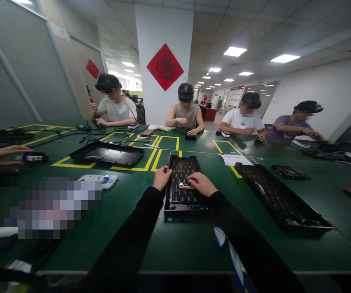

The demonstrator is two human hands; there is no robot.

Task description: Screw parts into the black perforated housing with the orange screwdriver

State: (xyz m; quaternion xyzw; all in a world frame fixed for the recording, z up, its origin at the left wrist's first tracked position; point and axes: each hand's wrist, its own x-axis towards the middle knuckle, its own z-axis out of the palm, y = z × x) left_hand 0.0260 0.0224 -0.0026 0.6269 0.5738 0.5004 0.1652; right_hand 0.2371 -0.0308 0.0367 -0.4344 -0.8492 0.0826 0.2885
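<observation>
apparently light and stiff, the black, shallow, rectangular casing [182, 211] lies on the green table [184, 248]; its smooth rims look the best hold, if slightly slippery. the left hand [162, 179] is closed round a thin, orange-ended tool [166, 168] at the casing's left edge. the right hand [204, 184] curls over a small, flat tan-and-white part [185, 186] inside, probably fragile, best taken by its edges; whether it is pinched, i cannot tell.

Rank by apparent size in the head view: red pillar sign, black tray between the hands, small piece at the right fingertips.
1. black tray
2. red pillar sign
3. small piece
The sign hangs farther away.
</observation>
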